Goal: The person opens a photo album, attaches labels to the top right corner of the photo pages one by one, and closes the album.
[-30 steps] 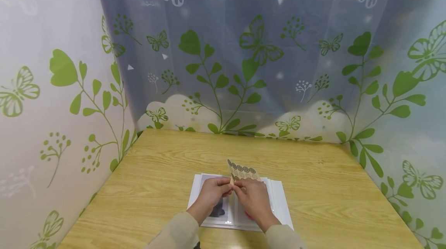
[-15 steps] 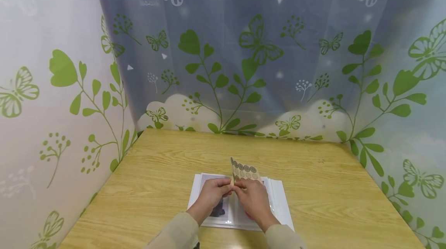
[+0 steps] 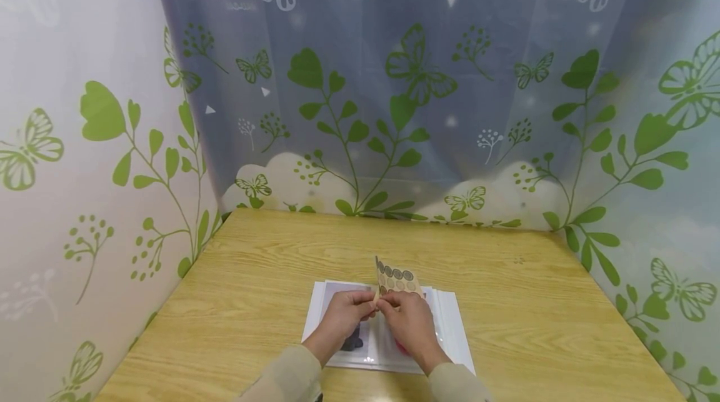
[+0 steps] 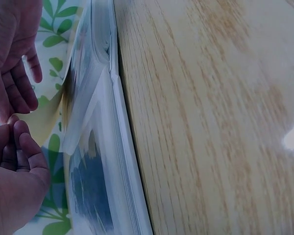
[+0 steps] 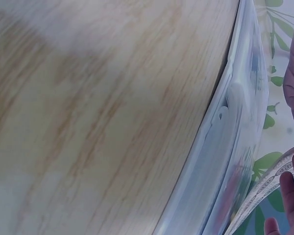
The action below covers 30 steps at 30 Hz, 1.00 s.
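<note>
L hand [image 3: 340, 316], R hand [image 3: 410, 322], tips close, pinch dotted sht [image 3: 397, 277].

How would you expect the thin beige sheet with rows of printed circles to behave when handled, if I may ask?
The beige sheet is probably bendy, as it curves in both wrist views. It seems light: the left hand and right hand pinch it with fingertips. Its thin edge suggests it may crease.

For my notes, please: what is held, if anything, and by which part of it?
The tan circle-printed sheet; the left grip and right grip pinch it at its near left corner.
</note>
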Tool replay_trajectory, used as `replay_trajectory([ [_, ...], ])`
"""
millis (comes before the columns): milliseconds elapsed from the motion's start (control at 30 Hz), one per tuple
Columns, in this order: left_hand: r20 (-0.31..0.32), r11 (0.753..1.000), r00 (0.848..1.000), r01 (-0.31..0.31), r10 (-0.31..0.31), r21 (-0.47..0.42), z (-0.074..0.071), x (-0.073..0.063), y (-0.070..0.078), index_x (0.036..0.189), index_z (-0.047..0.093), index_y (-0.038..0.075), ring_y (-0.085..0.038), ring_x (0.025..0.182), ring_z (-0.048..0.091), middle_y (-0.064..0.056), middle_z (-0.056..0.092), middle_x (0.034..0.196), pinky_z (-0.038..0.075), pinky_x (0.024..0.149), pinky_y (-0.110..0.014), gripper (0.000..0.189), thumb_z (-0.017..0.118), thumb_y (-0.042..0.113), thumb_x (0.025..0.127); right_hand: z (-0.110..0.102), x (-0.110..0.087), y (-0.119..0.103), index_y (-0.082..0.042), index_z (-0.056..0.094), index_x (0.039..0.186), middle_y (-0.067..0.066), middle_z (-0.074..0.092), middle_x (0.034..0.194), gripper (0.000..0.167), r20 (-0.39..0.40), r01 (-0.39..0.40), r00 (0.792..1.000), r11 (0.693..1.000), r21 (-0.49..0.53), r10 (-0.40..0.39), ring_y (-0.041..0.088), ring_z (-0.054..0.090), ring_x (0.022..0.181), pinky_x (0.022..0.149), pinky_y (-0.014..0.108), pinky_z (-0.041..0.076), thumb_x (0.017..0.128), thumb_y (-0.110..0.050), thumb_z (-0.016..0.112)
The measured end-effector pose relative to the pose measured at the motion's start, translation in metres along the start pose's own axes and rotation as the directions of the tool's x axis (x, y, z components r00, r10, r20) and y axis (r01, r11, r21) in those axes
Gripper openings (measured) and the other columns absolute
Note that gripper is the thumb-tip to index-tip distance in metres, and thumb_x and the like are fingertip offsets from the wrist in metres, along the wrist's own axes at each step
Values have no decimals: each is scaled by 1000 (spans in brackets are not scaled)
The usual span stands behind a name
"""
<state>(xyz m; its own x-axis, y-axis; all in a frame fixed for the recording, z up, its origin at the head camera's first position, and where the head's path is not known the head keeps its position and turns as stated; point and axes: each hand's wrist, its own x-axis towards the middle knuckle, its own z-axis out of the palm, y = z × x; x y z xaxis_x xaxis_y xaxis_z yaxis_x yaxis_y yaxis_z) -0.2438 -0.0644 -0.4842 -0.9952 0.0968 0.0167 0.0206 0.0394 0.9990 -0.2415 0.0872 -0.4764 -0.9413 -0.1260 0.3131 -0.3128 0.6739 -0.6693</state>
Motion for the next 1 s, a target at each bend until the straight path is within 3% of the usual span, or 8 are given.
replay_trajectory([
  [200,4,1000,1000,-8,8,-14,1,0,-1,108,67,-15,-10,73,65,-17,73,87,58,75,-37,20,62,-4,92,-1,-1,0,-13,78,86,0,73,83,8,-7,-21,1000,1000,9,22,12,59,72,65,33,49,89,-15,70],
  [400,-5,1000,1000,5,-5,-24,0,0,-1,109,68,-14,-15,77,67,-14,73,89,58,79,-42,20,62,-4,92,-1,0,1,-15,76,82,-4,69,77,10,-8,-33,999,999,12,33,10,54,65,60,30,46,90,-17,69],
  [733,-61,999,998,6,-9,-52,1,0,1,110,68,-14,-12,73,65,-16,73,93,57,72,-30,21,64,-4,91,0,-2,3,-11,76,91,-2,71,82,12,-31,-81,996,996,46,82,11,60,71,64,32,51,93,-18,67],
  [1000,-95,998,995,21,-27,-61,1,-1,3,110,68,-11,-15,76,66,-14,72,91,58,76,-33,21,64,-3,91,-4,0,4,-8,75,96,1,71,84,16,-33,-180,982,977,119,185,11,58,68,61,30,50,96,-21,65],
])
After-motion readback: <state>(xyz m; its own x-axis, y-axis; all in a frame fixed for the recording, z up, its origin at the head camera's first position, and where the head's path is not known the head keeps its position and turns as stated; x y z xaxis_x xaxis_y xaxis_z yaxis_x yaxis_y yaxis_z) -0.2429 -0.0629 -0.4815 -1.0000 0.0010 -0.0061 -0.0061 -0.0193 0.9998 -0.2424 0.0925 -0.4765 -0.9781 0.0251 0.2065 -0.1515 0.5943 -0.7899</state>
